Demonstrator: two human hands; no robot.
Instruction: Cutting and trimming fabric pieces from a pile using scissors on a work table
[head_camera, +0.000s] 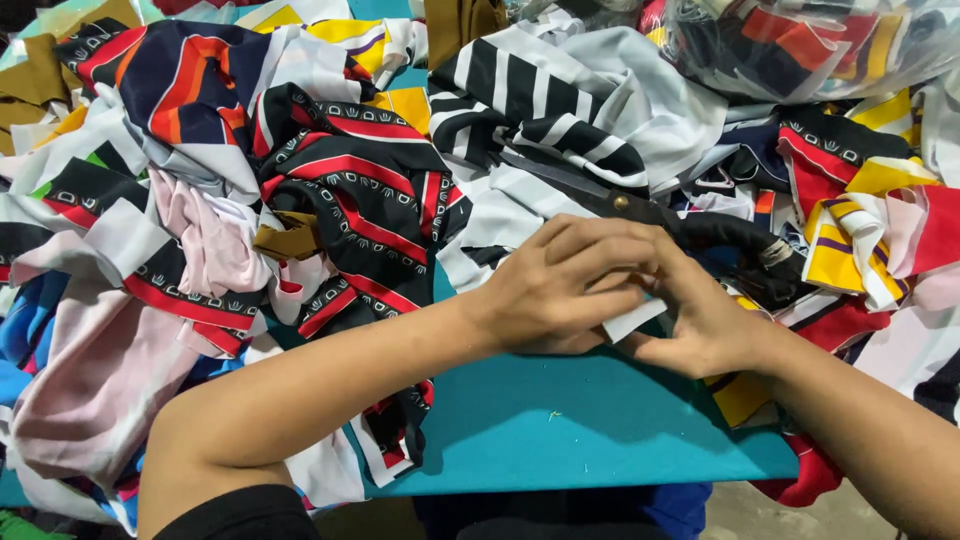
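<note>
White fabric scrap – pinched between both hands over teal cloth

Fabric scraps behind hands, on table

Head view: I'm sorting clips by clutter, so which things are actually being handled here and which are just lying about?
In hand:
left hand
right hand
small white fabric piece pinched between both

Lying about:
scissors
black-red patterned scraps
black-white striped cloth
clear bag of scraps
teal table
</note>
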